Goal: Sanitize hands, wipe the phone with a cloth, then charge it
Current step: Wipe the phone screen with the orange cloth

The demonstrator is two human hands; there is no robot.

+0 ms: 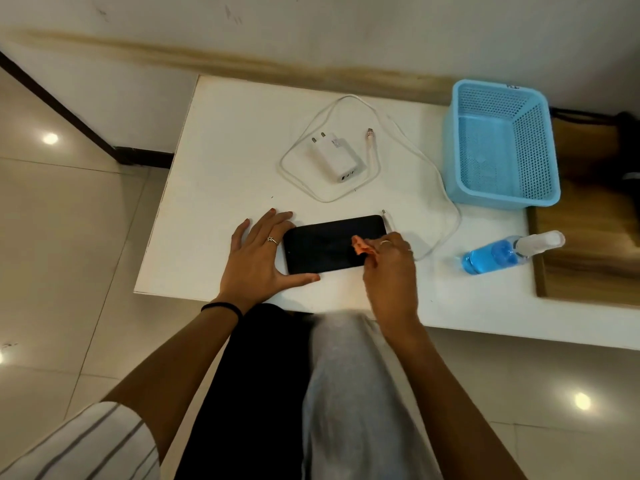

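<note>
The work looks to be in its middle step, the wiping. The phone [334,243] lies flat, screen up, near the front edge of the white table [221,188], just below the centre of the frame. The left hand [258,259] is spread with straight fingers, bracing the phone's left end between thumb and fingers. The right hand [389,268] pinches a small orange cloth [362,248] pressed onto the right part of the screen. The blue sanitizer bottle [498,255] lies on its side at the right, which hints that sanitizing is done, though the picture cannot confirm it. Charging remains: the white charger [337,157] and its cable [412,147], above the phone, are not plugged into it
</note>
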